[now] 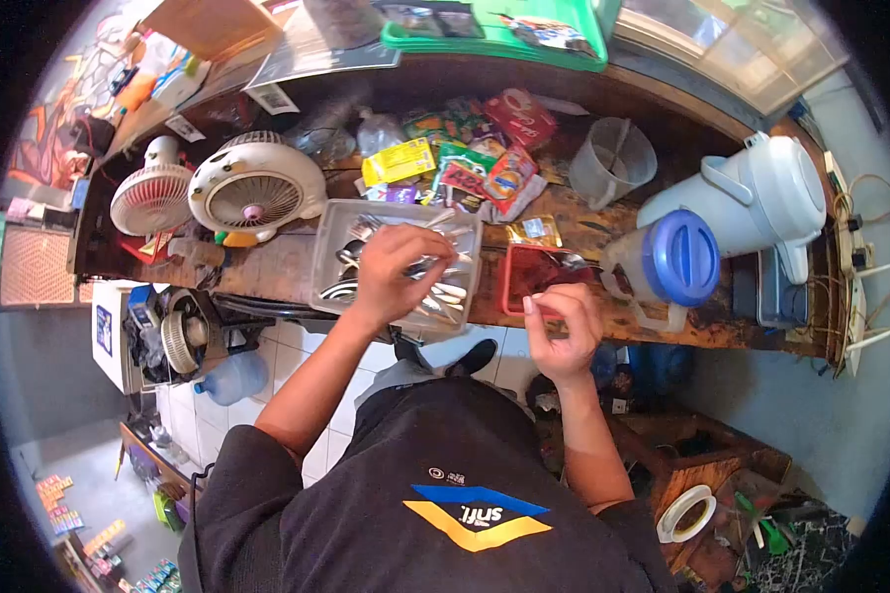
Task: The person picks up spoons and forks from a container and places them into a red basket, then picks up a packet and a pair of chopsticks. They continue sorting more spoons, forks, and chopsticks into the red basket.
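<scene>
My left hand (403, 269) is over a clear plastic bin (328, 237) of spoons and forks. Its fingers are curled in, and whatever they hold, if anything, is hidden. Several metal spoons (449, 295) lie around and under that hand. To the right, my right hand (567, 328) is at the front edge of a small red tray (516, 287), with thumb and fingers drawn together. I cannot make out anything between them. A metal spoon (567, 261) lies in the red tray. Behind it is a small gold sachet (534, 231).
A pitcher with a blue lid (684, 259) and a pale blue thermos jug (752, 193) stand on the right. Colourful packets (485, 168) are piled behind the bin, beside a clear measuring jug (613, 163). Two small fans (255, 188) stand left. A green tray (494, 40) sits above.
</scene>
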`<state>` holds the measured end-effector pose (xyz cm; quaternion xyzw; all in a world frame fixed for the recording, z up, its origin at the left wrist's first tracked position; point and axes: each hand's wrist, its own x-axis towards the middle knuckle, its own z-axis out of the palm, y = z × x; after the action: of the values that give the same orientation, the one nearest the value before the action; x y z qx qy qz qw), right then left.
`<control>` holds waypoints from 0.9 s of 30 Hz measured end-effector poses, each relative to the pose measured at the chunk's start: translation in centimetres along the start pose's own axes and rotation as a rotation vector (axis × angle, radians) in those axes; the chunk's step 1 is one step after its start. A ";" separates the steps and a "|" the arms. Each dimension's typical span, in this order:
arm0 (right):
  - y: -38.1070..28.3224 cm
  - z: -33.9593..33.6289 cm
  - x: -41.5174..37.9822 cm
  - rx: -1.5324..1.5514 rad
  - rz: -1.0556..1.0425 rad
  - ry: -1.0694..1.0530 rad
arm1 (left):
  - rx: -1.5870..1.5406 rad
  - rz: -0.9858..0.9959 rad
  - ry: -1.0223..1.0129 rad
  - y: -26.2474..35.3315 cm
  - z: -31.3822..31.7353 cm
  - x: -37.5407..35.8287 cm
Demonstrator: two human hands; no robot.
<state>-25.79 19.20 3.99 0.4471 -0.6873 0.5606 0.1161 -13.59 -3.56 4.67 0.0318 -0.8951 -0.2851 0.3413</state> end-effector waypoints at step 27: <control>-1.6 21.1 3.0 -0.260 0.366 -0.666 | 0.119 -0.516 -0.225 -11.0 -11.4 -8.0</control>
<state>-19.08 -0.61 -0.23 0.4562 -0.8207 0.3049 -0.1590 -1.79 -16.30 0.95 0.2465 -0.9049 -0.3111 0.1536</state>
